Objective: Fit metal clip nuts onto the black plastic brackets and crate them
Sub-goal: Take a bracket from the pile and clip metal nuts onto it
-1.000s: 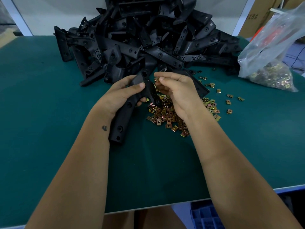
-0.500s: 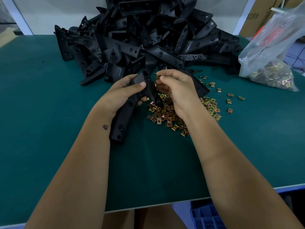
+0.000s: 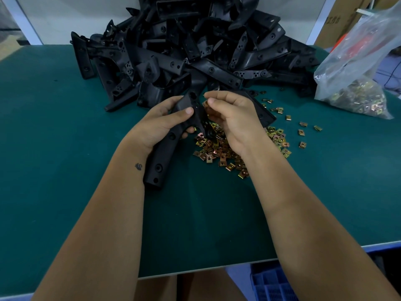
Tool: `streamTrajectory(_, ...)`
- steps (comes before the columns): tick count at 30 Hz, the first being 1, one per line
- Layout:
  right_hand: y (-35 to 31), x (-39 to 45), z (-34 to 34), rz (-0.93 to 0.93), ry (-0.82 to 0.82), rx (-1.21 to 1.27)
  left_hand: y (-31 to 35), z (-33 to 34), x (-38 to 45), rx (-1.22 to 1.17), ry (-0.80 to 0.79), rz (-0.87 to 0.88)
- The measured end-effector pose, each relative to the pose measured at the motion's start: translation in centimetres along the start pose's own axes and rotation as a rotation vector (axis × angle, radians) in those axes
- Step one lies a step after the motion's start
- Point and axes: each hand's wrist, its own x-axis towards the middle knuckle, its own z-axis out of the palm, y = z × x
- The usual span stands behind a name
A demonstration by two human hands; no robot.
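Note:
My left hand [image 3: 159,124] grips a long black plastic bracket [image 3: 160,161] around its middle, its lower end hanging toward me above the green table [image 3: 65,170]. My right hand [image 3: 233,118] pinches a small brass-coloured clip nut [image 3: 205,104] between thumb and forefinger, right against the bracket's upper edge. Under both hands lies a loose heap of clip nuts [image 3: 219,152]. A big pile of black brackets [image 3: 195,55] fills the back of the table.
A clear plastic bag of more clip nuts [image 3: 358,92] lies at the right rear. A few stray nuts [image 3: 302,132] are scattered right of the heap. A blue crate [image 3: 273,283] sits below the table's near edge. Cardboard boxes [image 3: 338,20] stand behind.
My right hand has brought the clip nut up and closer to the top edge of the bracket. The left hand keeps its hold almost still.

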Motion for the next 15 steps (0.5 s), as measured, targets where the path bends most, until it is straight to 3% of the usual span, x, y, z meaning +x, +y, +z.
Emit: streamTrajectory(15,-0.02,-0.13,0.48,0.101,0.02,0.142,-0.03,-0.1,0.13,0.027,-0.033,0.015)
